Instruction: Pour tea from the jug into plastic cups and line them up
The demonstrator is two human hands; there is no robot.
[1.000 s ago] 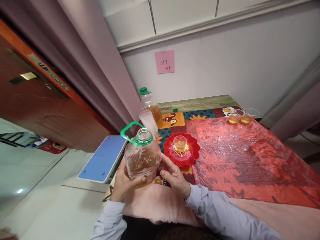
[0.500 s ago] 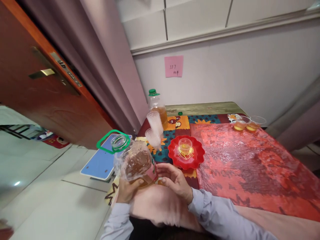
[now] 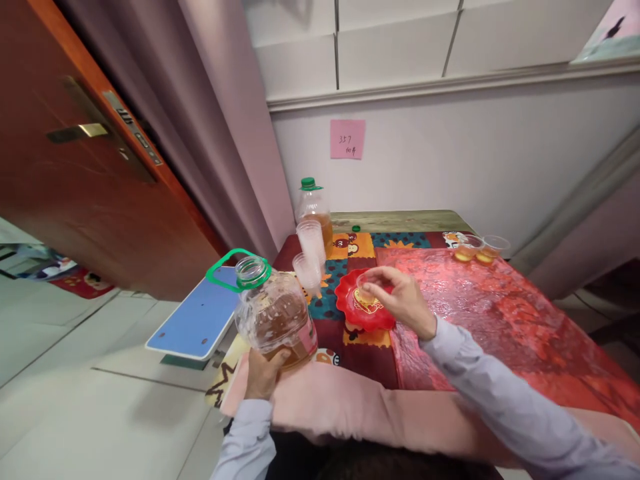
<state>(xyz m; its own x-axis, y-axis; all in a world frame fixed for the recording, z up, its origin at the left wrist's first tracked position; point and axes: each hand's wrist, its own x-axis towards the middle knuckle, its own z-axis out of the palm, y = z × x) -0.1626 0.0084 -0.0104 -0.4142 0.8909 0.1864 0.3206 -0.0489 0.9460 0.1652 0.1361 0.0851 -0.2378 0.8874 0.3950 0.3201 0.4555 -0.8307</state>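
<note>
Clear jug, uncapped—left hand half-curled low against it, likely for steadiness—while the right hand, fingers nearly closed, pinches the cup at the plate.

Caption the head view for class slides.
Left hand on an open jug, right hand on a cup at the red plate.

A reddish wooden door and mauve curtain flank a white wall above pale floor tiles.
</note>
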